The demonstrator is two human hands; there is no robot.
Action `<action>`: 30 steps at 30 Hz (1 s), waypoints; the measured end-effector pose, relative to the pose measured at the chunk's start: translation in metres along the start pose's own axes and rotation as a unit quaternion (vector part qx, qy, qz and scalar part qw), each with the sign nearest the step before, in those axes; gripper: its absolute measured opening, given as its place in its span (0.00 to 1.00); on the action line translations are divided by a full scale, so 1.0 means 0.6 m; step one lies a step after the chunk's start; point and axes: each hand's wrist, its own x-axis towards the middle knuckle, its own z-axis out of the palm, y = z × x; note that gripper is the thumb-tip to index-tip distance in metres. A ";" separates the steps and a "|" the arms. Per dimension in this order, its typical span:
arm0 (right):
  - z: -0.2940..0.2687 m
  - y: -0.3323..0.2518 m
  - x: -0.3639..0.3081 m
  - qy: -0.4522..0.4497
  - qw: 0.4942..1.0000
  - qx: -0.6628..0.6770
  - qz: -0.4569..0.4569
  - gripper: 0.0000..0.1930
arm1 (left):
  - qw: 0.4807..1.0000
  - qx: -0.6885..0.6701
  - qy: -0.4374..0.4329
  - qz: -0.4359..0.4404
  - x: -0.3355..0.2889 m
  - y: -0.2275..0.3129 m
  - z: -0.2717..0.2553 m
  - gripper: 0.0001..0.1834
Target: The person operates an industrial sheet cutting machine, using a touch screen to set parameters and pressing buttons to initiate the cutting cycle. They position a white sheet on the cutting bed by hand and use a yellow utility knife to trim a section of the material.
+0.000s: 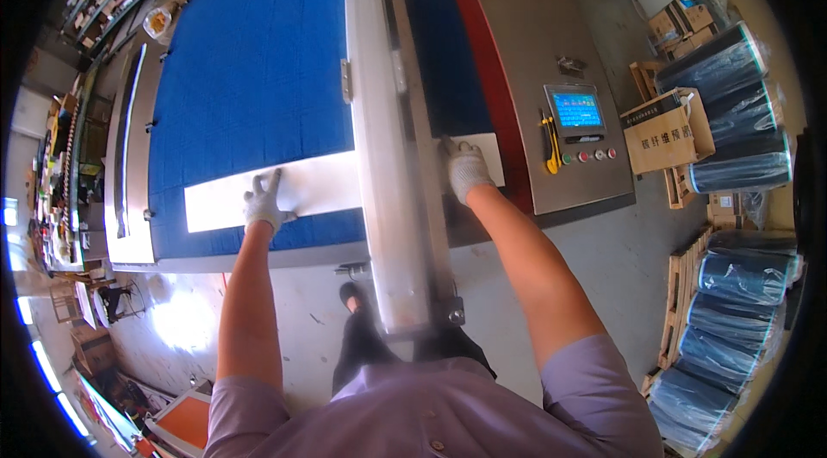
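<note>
Fingers of the left hand [262,205], gloved in pale knit, are spread apart on the near side of a long white strip [319,185], pressed flat rather than closed around it. Over on the other side of a pale metal beam [379,130], the right hand [468,168], gloved too, has its fingers together over the strip's short showing end; from where I stand I can't tell whether they curl over the far edge or just lie on top.

The strip is directly under both hands, on the near part of a blue bed [258,53]. Its long axis runs crosswise, left to right, with the right end slightly farther from the person, while the beam runs nearly straight away from the body and crosses above it. Of the two, the right hand is nearer the beam, just beside it; the left sits well apart from it.

Counting up: two hands, one beam, one bed, and what looks like one strip, though the beam hides its middle. On the right-hand panel [573,44] there is one lit screen [576,110] with four round buttons [598,155] below. Beyond stands one open carton [662,143].
</note>
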 end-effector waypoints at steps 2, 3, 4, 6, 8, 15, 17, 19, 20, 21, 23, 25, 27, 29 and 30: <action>-0.035 -0.095 -0.022 -0.038 0.990 0.136 -0.003 0.28 | 0.999 0.008 -0.006 -0.031 -0.021 -0.079 0.036 0.63; -0.057 -0.116 -0.029 -0.053 0.974 0.217 0.035 0.28 | 0.999 -0.008 -0.006 -0.032 -0.021 -0.100 0.047 0.65; -0.072 -0.118 -0.033 -0.065 0.950 0.294 0.076 0.29 | 0.999 -0.022 -0.007 -0.026 -0.017 -0.102 0.051 0.65; -0.074 -0.103 -0.036 -0.033 0.969 0.236 0.059 0.23 | 0.999 -0.043 -0.001 -0.016 -0.005 -0.092 0.052 0.64; -0.063 -0.088 -0.030 -0.018 0.986 0.167 0.021 0.21 | 0.999 -0.041 -0.008 -0.015 -0.002 -0.088 0.045 0.64; -0.035 -0.071 -0.019 -0.081 0.982 -0.144 -0.088 0.45 | 0.996 -0.085 -0.024 -0.007 -0.022 -0.085 0.012 0.60; -0.054 -0.085 -0.023 -0.085 0.969 -0.214 -0.084 0.51 | 0.995 -0.094 -0.027 -0.007 -0.024 -0.090 0.008 0.61; -0.080 -0.095 -0.031 -0.102 0.967 -0.219 -0.079 0.52 | 0.994 -0.105 0.006 0.004 -0.027 -0.088 0.016 0.54; -0.093 -0.106 -0.036 -0.111 0.966 -0.220 -0.080 0.52 | 0.995 -0.099 0.004 0.003 -0.028 -0.092 0.020 0.55; -0.109 -0.117 -0.044 -0.111 0.968 -0.210 -0.083 0.52 | 0.996 -0.093 0.001 0.003 -0.026 -0.093 0.024 0.55; -0.128 -0.141 -0.056 -0.112 0.972 -0.188 -0.091 0.53 | 0.996 -0.088 -0.021 -0.010 -0.027 -0.099 0.019 0.58; -0.109 -0.083 -0.035 -0.104 0.978 -0.176 -0.043 0.53 | 0.994 -0.098 -0.053 -0.004 -0.023 -0.060 -0.016 0.64; -0.097 -0.085 -0.032 -0.103 0.980 -0.164 -0.043 0.54 | 0.994 -0.094 -0.052 -0.010 -0.028 -0.068 -0.015 0.64; -0.097 -0.094 -0.034 -0.100 0.978 -0.171 -0.063 0.54 | 0.995 -0.088 -0.047 -0.013 -0.026 -0.075 -0.010 0.64; -0.099 -0.108 -0.037 -0.100 0.976 -0.175 -0.075 0.54 | 0.995 -0.083 -0.050 -0.018 -0.028 -0.082 -0.009 0.65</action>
